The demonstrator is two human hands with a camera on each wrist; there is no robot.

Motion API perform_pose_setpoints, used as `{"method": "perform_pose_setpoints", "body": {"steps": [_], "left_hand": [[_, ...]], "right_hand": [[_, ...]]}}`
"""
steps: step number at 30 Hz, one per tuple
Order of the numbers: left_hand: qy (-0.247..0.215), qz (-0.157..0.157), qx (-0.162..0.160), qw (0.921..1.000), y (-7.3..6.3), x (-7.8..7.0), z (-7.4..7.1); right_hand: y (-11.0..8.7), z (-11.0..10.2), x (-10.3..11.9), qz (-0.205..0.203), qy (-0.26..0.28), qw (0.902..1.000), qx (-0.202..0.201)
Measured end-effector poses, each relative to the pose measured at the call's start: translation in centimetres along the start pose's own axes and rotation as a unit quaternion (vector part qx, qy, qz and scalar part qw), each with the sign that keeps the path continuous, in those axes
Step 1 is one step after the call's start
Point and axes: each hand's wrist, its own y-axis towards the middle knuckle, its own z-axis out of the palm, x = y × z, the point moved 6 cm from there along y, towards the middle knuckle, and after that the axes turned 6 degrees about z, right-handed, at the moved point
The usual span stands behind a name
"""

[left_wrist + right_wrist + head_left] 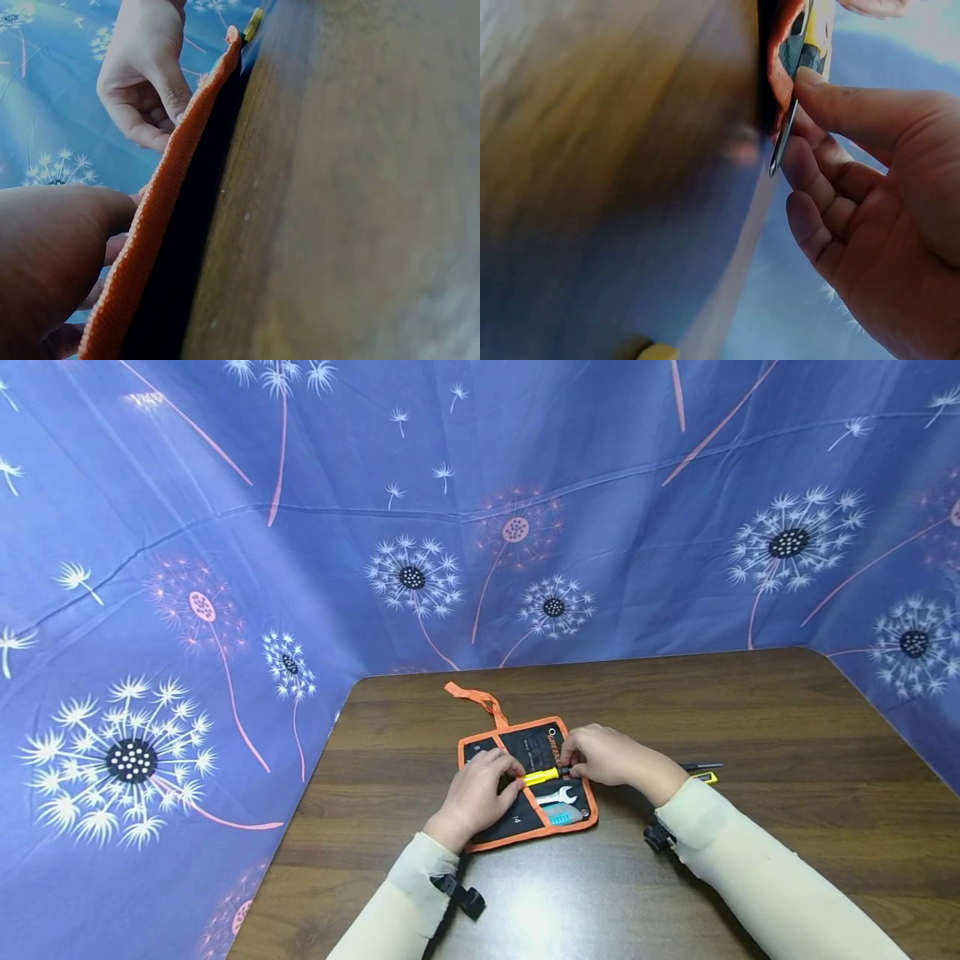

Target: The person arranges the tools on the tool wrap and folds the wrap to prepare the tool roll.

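A black tool pouch with orange trim (517, 839) lies unfolded on the table. Across it lies a screwdriver (542, 777) with a yellow handle and black collar. My right hand (609, 753) pinches the screwdriver near its collar; its metal shaft (783, 139) extends past the thumb in the right wrist view. My left hand (480, 789) has its thumb and forefinger curled at the pouch's middle orange band, right by the handle's end. A wrench (558, 796) and a grey-and-turquoise tool (564, 814) sit in pockets below the screwdriver.
On the wooden table (795, 843), right of the pouch and partly behind my right wrist, lie a thin dark rod (702, 767) and a small yellow item (707, 777). An orange strap (480, 697) trails from the pouch's far edge. A blue dandelion-print cloth (637, 568) hangs behind the table.
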Motion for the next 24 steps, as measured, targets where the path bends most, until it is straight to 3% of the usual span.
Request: {"method": "perform_pose_setpoints", "body": {"steps": [17,24], "left_hand": [[0.001,-0.032,0.013,0.9994,-0.1,0.5,-0.2],[0.007,-0.024,0.007,0.9996,-0.1,0.4,-0.2]], "right_hand": [[-0.9,-1.1,-1.6,0.021,-0.022,0.9995,-0.001],[-0.8,-1.2,-1.2,0.001,-0.028,0.9995,-0.016]]}}
